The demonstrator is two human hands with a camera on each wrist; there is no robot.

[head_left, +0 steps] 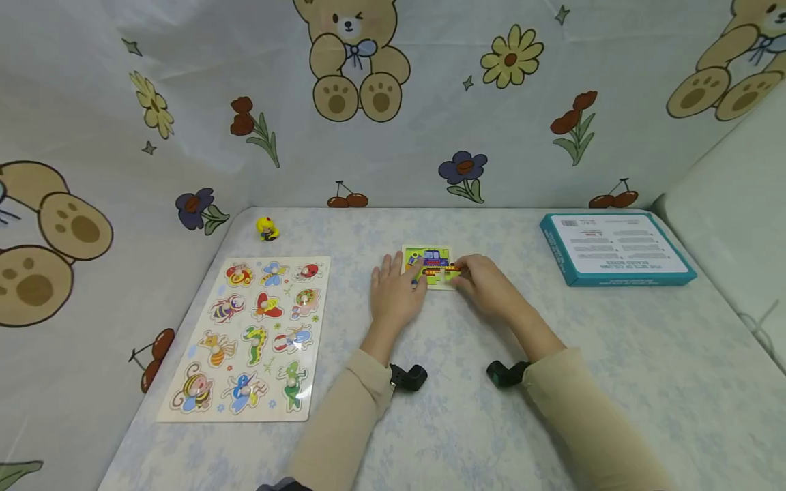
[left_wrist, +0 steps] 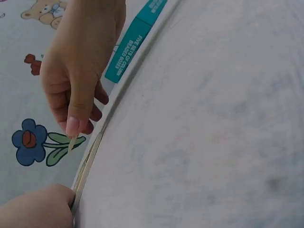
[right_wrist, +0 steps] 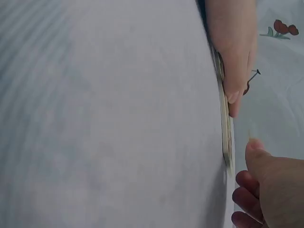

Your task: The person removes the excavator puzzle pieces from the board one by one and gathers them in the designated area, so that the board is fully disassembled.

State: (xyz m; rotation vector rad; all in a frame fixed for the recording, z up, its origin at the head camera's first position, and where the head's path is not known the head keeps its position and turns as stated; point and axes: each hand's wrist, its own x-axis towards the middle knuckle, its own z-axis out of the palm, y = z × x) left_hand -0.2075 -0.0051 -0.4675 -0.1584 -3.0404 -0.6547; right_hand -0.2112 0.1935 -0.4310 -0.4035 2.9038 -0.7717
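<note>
I had the small, flat, square puzzle board (head_left: pixel 434 257), green with a blue-cabbed vehicle printed on it and a pale border, lying on the pale blue-mottled tabletop (head_left: pixel 454 416), straight ahead between the two hands. The left hand (head_left: pixel 394 290) lay over its left side, fingers straight and spread, pressing it rather than gripping. The right hand (head_left: pixel 489 284) pinched a thin, pale-edged puzzle piece (left_wrist: pixel 72 144) between thumb and fingertips, over the board's right side; from the left wrist it looked clear of the surface. I could not make out its whole outline, since the fingers covered part of it.

By my reckoning the piece was very light and stiff, probably wood, with a smooth printed face that could slide under a fingertip. I judged its narrow edges the best place to take hold, thumb against fingers, as in that pinch; squeezing hard seemed needless, and a slim part might snap if bent. The board seemed light and rigid too, apt to skid if nudged, so a flat palm on one side suited it, leaving the other side reachable.

Well off to the left lay a large, pale, rectangular insect puzzle board (head_left: pixel 258 417); to the right, a flat teal cardboard box (head_left: pixel 617 243).
</note>
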